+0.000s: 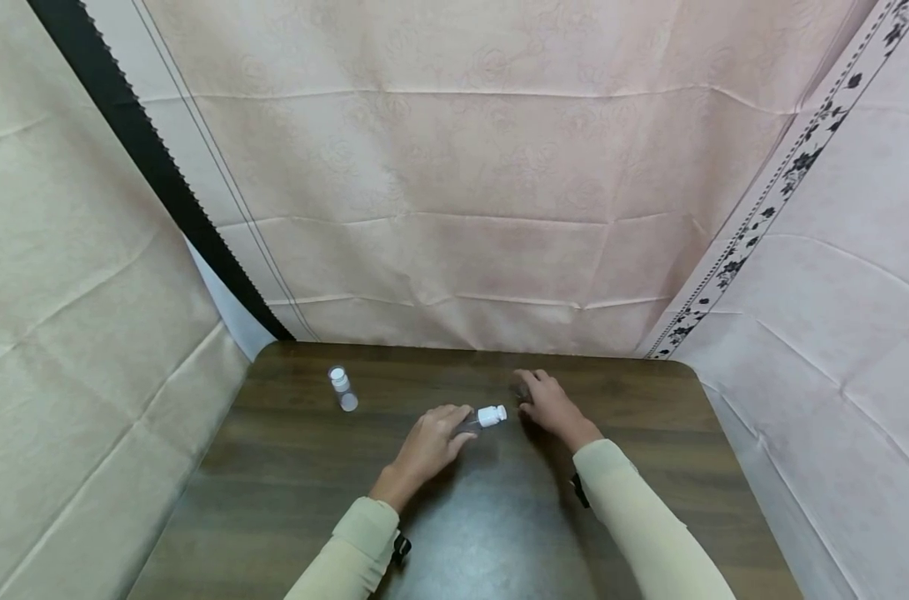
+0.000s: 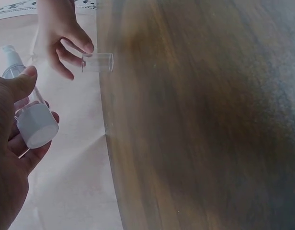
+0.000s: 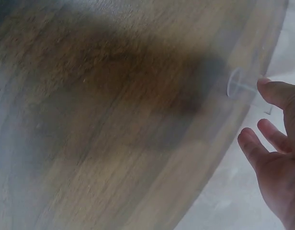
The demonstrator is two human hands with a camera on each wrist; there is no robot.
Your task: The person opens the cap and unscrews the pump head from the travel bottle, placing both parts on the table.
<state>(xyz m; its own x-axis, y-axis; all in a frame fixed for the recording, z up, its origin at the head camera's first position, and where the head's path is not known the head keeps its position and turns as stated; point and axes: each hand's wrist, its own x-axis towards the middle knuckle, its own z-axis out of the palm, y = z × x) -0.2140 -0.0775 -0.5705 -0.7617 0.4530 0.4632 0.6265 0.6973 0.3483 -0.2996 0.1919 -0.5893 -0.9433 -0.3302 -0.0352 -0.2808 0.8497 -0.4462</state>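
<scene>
A small clear pump bottle with a white top is gripped in my left hand. In the left wrist view, the thumb lies along the bottle's clear body and the fingers curl behind it, with the white base facing the camera. My right hand is at a clear cylindrical cap near the table's far edge. Its thumb and a fingertip are at the upper end of the cap, while the other fingers spread away. In the right wrist view the transparent cap is faint.
A second clear bottle with a white top is on the brown wooden table, toward the far left. Pale cloth curtains hang behind the table and along both sides.
</scene>
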